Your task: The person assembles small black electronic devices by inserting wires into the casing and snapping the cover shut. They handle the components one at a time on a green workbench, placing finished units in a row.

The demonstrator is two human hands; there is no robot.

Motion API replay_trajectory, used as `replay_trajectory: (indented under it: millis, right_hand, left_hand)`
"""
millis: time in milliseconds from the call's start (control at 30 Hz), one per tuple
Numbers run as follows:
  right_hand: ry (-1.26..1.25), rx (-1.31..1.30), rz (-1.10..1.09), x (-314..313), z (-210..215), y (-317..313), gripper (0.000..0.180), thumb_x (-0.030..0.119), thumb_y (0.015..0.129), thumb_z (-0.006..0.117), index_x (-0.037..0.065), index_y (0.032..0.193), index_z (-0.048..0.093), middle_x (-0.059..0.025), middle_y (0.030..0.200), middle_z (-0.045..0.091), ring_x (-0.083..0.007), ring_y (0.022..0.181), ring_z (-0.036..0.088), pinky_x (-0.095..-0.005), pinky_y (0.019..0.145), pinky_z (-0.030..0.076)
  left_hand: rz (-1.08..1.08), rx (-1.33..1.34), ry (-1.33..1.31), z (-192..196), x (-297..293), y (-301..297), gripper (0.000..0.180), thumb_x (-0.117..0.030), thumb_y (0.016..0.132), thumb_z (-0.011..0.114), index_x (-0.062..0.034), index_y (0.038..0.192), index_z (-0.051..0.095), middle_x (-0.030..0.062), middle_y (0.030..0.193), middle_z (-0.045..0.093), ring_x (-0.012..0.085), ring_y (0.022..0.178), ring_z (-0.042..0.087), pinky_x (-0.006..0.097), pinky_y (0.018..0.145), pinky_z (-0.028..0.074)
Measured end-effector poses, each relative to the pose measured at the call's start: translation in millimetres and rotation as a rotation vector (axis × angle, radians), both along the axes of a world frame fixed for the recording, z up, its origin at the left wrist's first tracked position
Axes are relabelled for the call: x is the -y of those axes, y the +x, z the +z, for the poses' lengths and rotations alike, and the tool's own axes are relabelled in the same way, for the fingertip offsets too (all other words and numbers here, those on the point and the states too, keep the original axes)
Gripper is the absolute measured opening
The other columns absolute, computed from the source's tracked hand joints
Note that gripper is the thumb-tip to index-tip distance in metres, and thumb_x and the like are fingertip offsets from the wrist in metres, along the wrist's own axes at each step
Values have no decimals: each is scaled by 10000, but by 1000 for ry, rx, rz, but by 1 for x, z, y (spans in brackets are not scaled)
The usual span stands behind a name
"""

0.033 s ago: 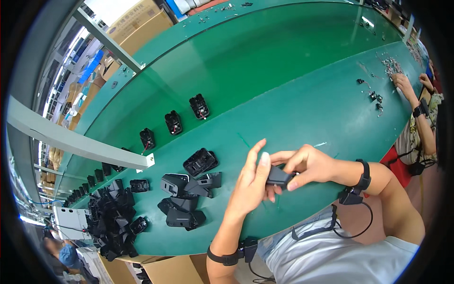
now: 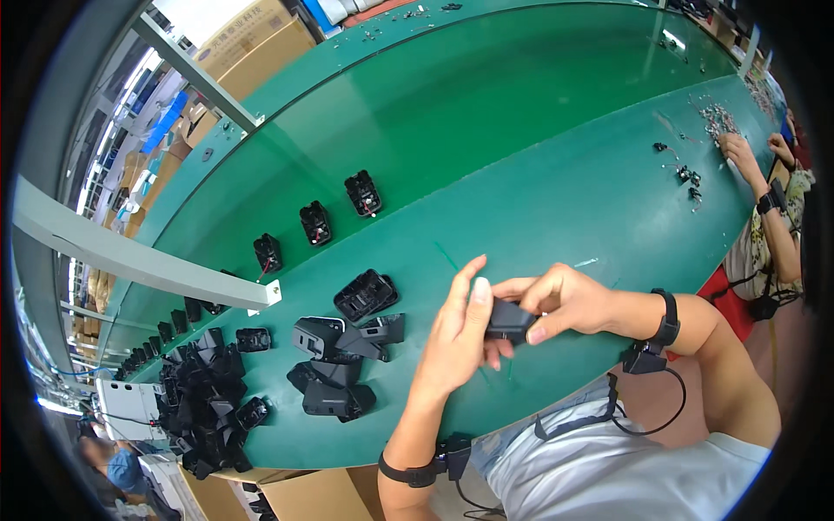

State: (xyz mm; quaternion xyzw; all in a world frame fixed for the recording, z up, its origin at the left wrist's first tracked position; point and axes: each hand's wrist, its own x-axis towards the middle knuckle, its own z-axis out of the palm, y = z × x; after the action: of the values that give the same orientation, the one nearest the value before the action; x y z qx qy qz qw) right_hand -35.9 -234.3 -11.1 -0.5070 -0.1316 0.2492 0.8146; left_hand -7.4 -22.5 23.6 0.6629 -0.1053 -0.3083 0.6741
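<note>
Between my two hands, above the front part of the green table (image 2: 530, 208), is a small black plastic housing (image 2: 507, 321). My left hand (image 2: 458, 334) grips it from the left, thumb along its edge and the index finger stretched upward. From the right, my right hand (image 2: 560, 304) pinches its near corner with thumb and fingers. The inside of the housing and its underside are hidden by my fingers. To the left of my hands lie several loose black housings (image 2: 334, 399), with an open black shell (image 2: 366, 295) just behind them.
A large heap of black plastic parts (image 2: 204, 399) covers the left end. Open black shells (image 2: 362, 193) stand in a row on the bright green belt. A grey metal post (image 2: 156, 252) crosses at left. On the right, a co-worker's hand (image 2: 738, 154) reaches to small wired parts (image 2: 688, 175).
The black housing has turned slightly between my hands. Otherwise my hands hold nearly the same place, and the view has shifted very slightly.
</note>
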Motion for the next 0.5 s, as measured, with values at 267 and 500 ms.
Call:
replay_trajectory:
  millis: [267,500]
  right_hand:
    - [-258,202,-263,9,10,14,264,155,810,822,-28,986,750,-247,1380,554,-282,1260,537,-393,1045,437]
    - [-987,1043,-398,-18,45,134,315,255,692,864,86,940,768,-153,1347,575,-358,1209,530,-447,1054,421]
  left_hand:
    - [764,1095,749,14,-52,25,336,-248,899,702,6,1109,638,136,997,667,309,1026,593,405,910,459]
    - [533,800,1066,-9,-72,34,694,-497,762,786,-48,1250,581,184,1185,618,377,1144,571,507,995,414]
